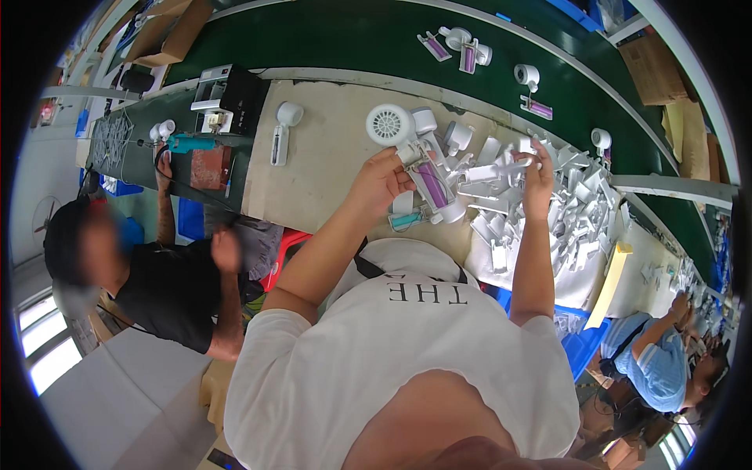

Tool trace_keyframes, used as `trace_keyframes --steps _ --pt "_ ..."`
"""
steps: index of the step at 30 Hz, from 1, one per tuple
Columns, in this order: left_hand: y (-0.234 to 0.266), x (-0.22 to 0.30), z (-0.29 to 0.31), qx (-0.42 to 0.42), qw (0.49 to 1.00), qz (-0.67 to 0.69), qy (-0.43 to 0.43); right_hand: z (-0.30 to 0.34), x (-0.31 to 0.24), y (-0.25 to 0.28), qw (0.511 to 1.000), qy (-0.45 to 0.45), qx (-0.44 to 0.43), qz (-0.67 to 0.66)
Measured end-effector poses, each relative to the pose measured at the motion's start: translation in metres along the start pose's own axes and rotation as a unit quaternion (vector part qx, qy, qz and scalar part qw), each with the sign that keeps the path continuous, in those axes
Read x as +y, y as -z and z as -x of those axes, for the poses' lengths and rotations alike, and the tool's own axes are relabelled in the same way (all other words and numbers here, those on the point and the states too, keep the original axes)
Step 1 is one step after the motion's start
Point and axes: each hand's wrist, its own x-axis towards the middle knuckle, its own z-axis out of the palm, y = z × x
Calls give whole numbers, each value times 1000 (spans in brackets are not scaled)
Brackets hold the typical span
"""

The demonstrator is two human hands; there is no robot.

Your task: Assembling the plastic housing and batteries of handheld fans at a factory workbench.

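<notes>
My left hand (379,183) is closed on a white handheld fan (391,125) with a round grille head. Its handle is uncovered, showing a purple cylindrical cell (431,183) inside. To the right, my right hand (538,174) pinches a white plastic piece (518,165) over the edge of a heap of loose white plastic handle parts (576,215). Several more white fan heads and handles, such as a fan (457,137), lie beyond my left hand. Below that hand, a handle with a teal cell (406,221) rests on the table.
A fan (280,141) lies on the left of the pale worktop (321,176). Several fans with purple cells lie on the green conveyor belt (345,39). A yellow strip (609,286) sits right of the heap. Co-workers sit at left and right; the left one's hand is near a teal electric screwdriver (192,144).
</notes>
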Motion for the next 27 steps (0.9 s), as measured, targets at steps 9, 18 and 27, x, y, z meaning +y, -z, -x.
trace_keyframes --steps 9,18,27 --pt "13 -5 5 18 989 135 50 121 -3 -51 947 -292 -135 18" --pt "16 -14 2 26 966 241 84 151 -43 -55 909 -147 -319 225" --pt "11 -3 12 54 989 138 14 81 -102 -95 933 179 -128 284"
